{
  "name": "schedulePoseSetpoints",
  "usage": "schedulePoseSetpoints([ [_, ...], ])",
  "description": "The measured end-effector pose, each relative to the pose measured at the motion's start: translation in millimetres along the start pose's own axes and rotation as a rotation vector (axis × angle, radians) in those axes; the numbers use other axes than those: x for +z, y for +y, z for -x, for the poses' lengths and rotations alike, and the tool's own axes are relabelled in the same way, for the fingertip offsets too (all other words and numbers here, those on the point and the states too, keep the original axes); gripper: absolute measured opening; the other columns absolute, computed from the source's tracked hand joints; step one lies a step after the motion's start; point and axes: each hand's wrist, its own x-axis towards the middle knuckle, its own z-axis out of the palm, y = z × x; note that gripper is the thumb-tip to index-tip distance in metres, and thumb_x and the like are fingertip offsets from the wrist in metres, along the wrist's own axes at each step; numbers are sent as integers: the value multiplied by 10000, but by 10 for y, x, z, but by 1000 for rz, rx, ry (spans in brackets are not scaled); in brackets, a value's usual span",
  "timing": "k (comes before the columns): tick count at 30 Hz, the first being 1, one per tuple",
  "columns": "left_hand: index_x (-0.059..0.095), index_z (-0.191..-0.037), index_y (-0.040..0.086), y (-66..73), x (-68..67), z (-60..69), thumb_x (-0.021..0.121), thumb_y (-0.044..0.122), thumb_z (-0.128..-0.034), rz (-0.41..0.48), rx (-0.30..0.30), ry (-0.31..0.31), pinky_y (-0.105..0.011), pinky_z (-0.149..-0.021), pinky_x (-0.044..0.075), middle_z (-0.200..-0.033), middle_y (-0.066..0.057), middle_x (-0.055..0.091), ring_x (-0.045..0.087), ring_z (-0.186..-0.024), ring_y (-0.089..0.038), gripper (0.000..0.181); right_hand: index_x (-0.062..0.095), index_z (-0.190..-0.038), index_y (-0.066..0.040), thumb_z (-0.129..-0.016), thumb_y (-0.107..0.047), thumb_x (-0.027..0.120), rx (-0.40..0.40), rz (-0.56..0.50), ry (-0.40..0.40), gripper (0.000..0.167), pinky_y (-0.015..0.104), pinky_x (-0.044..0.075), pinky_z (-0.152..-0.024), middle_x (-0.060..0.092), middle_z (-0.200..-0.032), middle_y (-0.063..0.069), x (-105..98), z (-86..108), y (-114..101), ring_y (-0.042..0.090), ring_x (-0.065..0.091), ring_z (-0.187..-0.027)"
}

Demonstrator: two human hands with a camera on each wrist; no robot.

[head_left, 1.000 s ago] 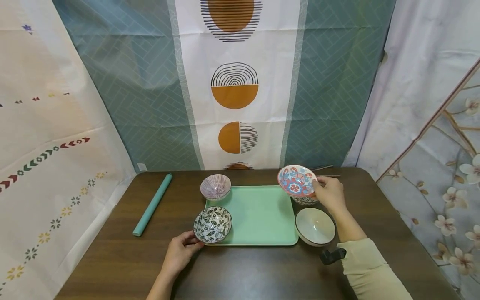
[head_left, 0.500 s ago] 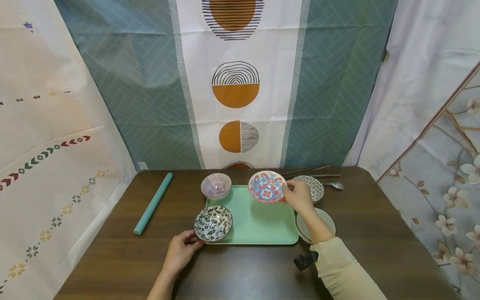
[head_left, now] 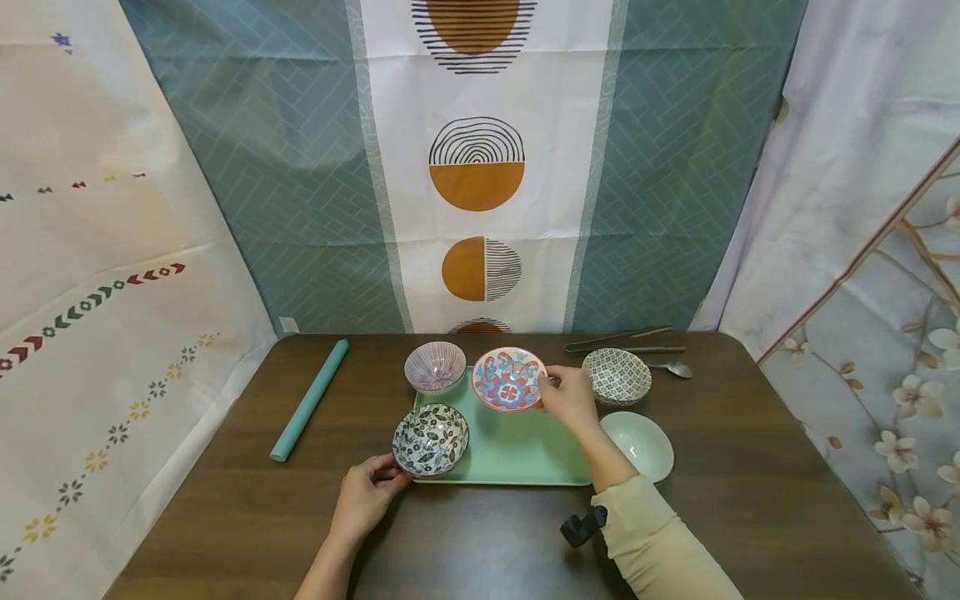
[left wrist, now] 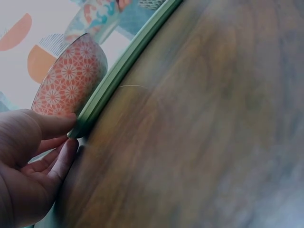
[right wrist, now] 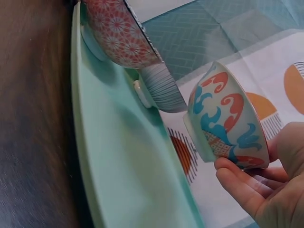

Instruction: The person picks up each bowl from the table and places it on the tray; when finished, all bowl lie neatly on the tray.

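Note:
My right hand (head_left: 567, 396) grips a bowl with a red and blue pattern (head_left: 510, 380) by its right side. In the right wrist view, that bowl (right wrist: 227, 118) is raised above the green tray (right wrist: 128, 161), apart from it. At the tray's front left corner, my left hand (head_left: 367, 493) pinches the tray's edge between thumb and fingers, as the left wrist view shows at the tray rim (left wrist: 128, 66). Beside those fingers, on the tray's left part, sits a floral bowl (head_left: 431, 440) whose outside is red (left wrist: 71, 76). Behind it stands a purple striped bowl (head_left: 435, 367).
Right of the tray are a small-patterned bowl (head_left: 617, 377) and a plain white bowl (head_left: 637, 446). A spoon (head_left: 677, 368) and chopstick-like sticks (head_left: 648, 350) lie at the back. A teal roll (head_left: 309, 402) lies on the left of the brown table (head_left: 225, 517).
My right hand has carried the red and blue bowl leftward from above the right-hand bowls to over the tray. My left hand has stayed at the tray's corner.

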Motion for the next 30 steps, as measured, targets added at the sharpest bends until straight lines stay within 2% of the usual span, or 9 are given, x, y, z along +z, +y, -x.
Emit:
schedulePoseSetpoints([
  [7, 760, -1056, -20, -4, -2, -5, 833, 55, -829, -27, -9, 9, -206, -665, 545, -850, -89, 746, 711, -760, -143, 249, 699, -1135, 127, -947, -9, 558, -8, -41, 24, 271, 272, 556, -487, 718, -736, 218, 161, -15, 84, 175, 685, -509],
  [13, 764, -1052, -12, 1, 11, -24, 821, 78, -839, -71, -26, 32, -207, -659, 539, -818, -60, 744, 704, -744, -124, 238, 713, -1088, 131, -936, 6, 559, 34, -55, 22, 250, 258, 541, -472, 709, -703, 217, 253, -14, 169, 181, 681, -504],
  [18, 761, -1046, -22, 9, 19, -30, 813, 75, -845, -81, -24, 40, -214, -657, 541, -827, -65, 746, 707, -754, -135, 229, 720, -1048, 117, -944, -14, 554, 54, -39, 4, 236, 274, 551, -489, 710, -694, 202, 299, -5, 215, 263, 710, -552],
  [25, 761, -1068, -13, 42, 20, -12, 817, 94, -848, -85, -49, 38, -216, -662, 525, -839, -57, 748, 699, -766, -129, 251, 702, -1099, 108, -983, -43, 559, 88, -53, -25, 238, 301, 577, -524, 716, -715, 170, 354, -6, 304, 242, 710, -564],
  [30, 750, -1088, -36, 57, 16, 0, 816, 123, -861, -92, -41, 43, -214, -655, 533, -866, -86, 751, 708, -792, -163, 285, 705, -1135, 63, -994, -102, 602, 86, -3, -19, 241, 292, 559, -520, 726, -737, 151, 348, 4, 307, 216, 701, -558],
])
